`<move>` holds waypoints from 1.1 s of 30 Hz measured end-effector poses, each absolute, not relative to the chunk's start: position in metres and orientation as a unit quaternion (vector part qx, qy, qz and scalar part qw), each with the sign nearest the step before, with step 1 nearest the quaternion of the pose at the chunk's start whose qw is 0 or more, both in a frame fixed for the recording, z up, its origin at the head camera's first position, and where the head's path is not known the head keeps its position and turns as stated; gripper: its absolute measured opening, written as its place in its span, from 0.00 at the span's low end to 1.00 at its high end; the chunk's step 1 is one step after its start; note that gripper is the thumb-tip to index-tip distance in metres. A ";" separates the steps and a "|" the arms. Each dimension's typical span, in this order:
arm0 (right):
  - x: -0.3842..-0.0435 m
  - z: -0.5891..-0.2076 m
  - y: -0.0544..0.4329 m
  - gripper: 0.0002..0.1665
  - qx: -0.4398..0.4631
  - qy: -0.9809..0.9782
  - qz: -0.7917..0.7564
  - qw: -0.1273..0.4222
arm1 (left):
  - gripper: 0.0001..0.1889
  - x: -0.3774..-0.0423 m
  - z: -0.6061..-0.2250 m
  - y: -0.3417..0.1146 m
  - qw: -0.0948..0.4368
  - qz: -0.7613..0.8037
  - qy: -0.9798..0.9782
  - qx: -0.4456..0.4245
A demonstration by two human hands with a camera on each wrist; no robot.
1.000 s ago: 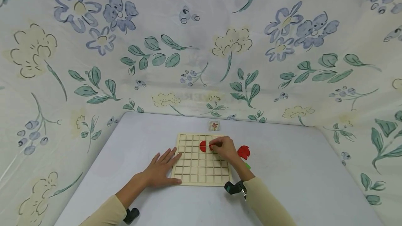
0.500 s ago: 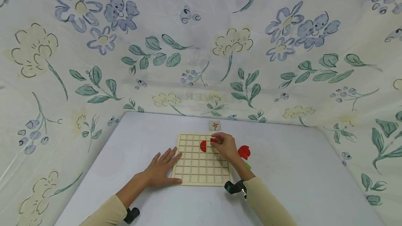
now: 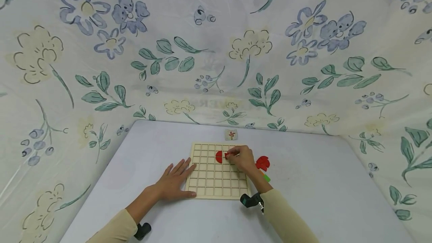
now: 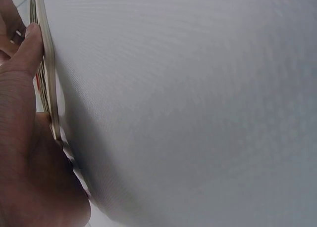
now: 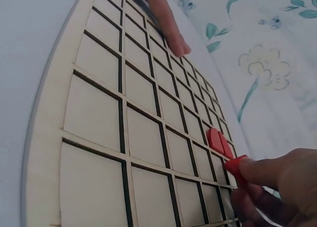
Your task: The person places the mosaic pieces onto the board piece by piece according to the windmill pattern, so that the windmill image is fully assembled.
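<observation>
A pale wooden grid board [image 3: 209, 181] with square recesses lies on the white table. Two red quarter-round pieces [image 3: 219, 156] sit side by side in its upper cells, forming a half disc. Just right of them, my right hand [image 3: 242, 158] pinches another red piece [image 5: 237, 166] between thumb and fingers, close over the board. My left hand [image 3: 173, 183] rests with fingers spread along the board's left edge, the thumb on its lower left corner; in the left wrist view the thumb [image 4: 30, 49] lies against the board's edge.
Right of the board lie several red pieces [image 3: 263, 163] in a cluster, with a green piece [image 3: 266, 177] partly behind the right forearm. A small card with a red pattern [image 3: 231, 134] lies beyond the board. Floral cloth [image 3: 209, 48] hangs behind the table.
My right hand first lifted slightly away from the board with the red piece, which turned in its fingers, then came back down beside the two placed pieces. My left hand stays put.
</observation>
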State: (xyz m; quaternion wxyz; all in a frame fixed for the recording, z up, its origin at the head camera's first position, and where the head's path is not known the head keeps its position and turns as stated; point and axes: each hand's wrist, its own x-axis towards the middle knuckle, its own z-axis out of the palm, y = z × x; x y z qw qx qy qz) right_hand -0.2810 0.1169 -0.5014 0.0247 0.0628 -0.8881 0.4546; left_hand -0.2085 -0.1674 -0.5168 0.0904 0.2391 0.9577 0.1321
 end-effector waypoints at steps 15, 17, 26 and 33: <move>-0.292 -0.511 0.122 0.08 0.205 -0.915 0.347 0.021 | 0.54 -0.210 -0.515 -0.165 0.088 0.133 0.956 0.245; -0.294 -0.514 0.123 0.08 0.238 -0.916 0.321 0.039 | 0.54 -0.210 -0.515 -0.165 0.089 0.132 0.956 0.246; -0.290 -0.515 0.125 0.08 0.259 -0.902 0.341 0.050 | 0.54 -0.207 -0.512 -0.165 0.091 0.140 0.956 0.241; -0.283 -0.516 0.123 0.07 0.246 -0.881 0.400 0.058 | 0.54 -0.207 -0.516 -0.167 0.090 0.139 0.956 0.242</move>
